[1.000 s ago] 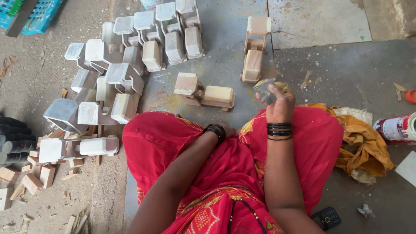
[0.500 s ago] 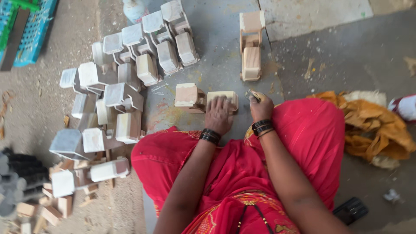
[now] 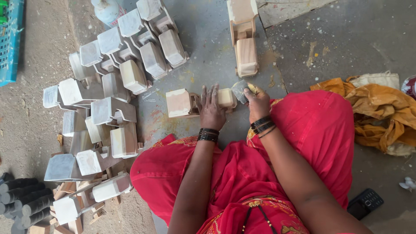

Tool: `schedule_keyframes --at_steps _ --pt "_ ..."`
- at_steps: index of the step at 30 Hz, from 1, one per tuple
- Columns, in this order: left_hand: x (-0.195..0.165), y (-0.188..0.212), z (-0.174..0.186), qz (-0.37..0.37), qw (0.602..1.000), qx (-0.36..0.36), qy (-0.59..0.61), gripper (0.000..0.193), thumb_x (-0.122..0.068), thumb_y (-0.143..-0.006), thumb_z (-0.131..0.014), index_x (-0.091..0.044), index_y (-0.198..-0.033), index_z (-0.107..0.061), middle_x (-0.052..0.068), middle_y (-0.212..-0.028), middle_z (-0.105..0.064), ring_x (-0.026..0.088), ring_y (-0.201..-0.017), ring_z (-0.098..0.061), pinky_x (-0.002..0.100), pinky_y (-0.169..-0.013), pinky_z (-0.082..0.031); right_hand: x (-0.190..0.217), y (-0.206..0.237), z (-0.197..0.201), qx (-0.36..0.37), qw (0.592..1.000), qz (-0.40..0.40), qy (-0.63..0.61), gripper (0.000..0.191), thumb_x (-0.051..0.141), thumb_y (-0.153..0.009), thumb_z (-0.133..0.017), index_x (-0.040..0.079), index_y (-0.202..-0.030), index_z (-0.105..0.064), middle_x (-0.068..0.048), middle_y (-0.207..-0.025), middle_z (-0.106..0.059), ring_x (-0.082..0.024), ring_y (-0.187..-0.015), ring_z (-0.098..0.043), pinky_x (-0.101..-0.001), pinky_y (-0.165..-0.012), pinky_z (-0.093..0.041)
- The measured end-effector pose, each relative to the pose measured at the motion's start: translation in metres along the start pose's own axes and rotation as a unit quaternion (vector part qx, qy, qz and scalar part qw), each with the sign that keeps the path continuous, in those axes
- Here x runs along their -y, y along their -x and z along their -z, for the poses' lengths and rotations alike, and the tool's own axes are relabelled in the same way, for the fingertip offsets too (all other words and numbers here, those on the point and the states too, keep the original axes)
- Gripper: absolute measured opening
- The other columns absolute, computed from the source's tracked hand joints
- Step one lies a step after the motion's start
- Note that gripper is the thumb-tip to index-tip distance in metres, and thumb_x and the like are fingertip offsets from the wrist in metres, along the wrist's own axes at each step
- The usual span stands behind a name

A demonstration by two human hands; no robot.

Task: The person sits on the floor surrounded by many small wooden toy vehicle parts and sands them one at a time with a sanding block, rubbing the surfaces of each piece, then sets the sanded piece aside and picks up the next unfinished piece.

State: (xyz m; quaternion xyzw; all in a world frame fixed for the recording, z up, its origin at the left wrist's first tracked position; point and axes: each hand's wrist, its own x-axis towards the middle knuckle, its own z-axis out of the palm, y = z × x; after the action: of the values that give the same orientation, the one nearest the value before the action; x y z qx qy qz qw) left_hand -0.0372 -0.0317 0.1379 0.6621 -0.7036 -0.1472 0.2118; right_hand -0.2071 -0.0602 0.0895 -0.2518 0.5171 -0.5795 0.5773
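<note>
A pale wooden toy-truck body point(image 3: 182, 103) lies on the grey floor in front of my knees. My left hand point(image 3: 211, 108) presses down on its middle and holds it still. My right hand point(image 3: 256, 100) grips a small folded piece of sandpaper point(image 3: 239, 90) against the truck's right end. Black bangles sit on both wrists. A red garment covers my lap below the hands.
Several unfinished wooden truck bodies point(image 3: 117, 82) lie in a heap at left, one more point(image 3: 245, 41) stands ahead. A white bottle point(image 3: 107, 11), blue crate point(image 3: 9, 43), dark cylinders point(image 3: 24, 201), orange cloth point(image 3: 377, 115) and a black phone point(image 3: 365, 203) surround me.
My left hand came up from my lap and settled on the truck body. My right hand with the sandpaper moved left to the truck's end. The view drew closer.
</note>
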Motion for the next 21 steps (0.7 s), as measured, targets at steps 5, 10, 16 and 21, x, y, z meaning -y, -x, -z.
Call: schedule_keyframes --at_steps 5,10,16,21 --pt "-0.005 0.002 0.007 0.033 0.943 -0.029 0.331 0.068 -0.012 -0.090 -0.063 -0.008 -0.154 -0.039 0.015 -0.123 -0.065 0.026 -0.106 -0.066 0.044 -0.091 -0.052 0.024 0.016 -0.005 0.060 0.994 -0.087 -0.010 0.021 0.011 -0.094 -0.071 0.010 -0.114 -0.073 0.004 -0.095 -0.071 -0.004 -0.078 -0.064 -0.0213 -0.065 -0.053" --pt "-0.001 0.000 0.000 0.059 0.878 -0.074 0.468 0.015 -0.010 -0.105 -0.067 0.003 -0.112 -0.071 0.011 -0.097 -0.074 0.011 -0.087 -0.068 0.026 -0.076 -0.059 0.021 0.029 -0.013 0.158 0.984 0.008 0.077 0.016 0.008 -0.094 -0.076 0.004 -0.109 -0.075 0.006 -0.095 -0.067 -0.001 -0.082 -0.058 -0.0190 -0.071 -0.049" --pt "0.003 0.001 0.011 0.069 0.964 -0.045 0.253 0.031 -0.015 -0.100 -0.059 -0.002 -0.128 -0.064 0.017 -0.104 -0.071 0.028 -0.099 -0.069 0.039 -0.090 -0.054 0.042 0.015 0.001 0.041 0.960 0.004 0.276 0.016 0.017 -0.086 -0.079 0.006 -0.097 -0.074 0.001 -0.077 -0.068 -0.010 -0.063 -0.060 -0.0282 -0.056 -0.050" --pt "0.004 0.001 0.008 -0.076 0.996 0.011 0.040 0.095 -0.012 -0.065 -0.070 -0.002 -0.151 -0.031 0.028 -0.154 -0.033 0.051 -0.146 -0.018 0.060 -0.118 -0.022 0.036 0.010 0.001 0.015 0.816 0.287 0.502 0.017 0.014 -0.083 -0.079 0.002 -0.091 -0.070 -0.019 -0.084 -0.071 -0.039 -0.078 -0.070 -0.0465 -0.069 -0.056"
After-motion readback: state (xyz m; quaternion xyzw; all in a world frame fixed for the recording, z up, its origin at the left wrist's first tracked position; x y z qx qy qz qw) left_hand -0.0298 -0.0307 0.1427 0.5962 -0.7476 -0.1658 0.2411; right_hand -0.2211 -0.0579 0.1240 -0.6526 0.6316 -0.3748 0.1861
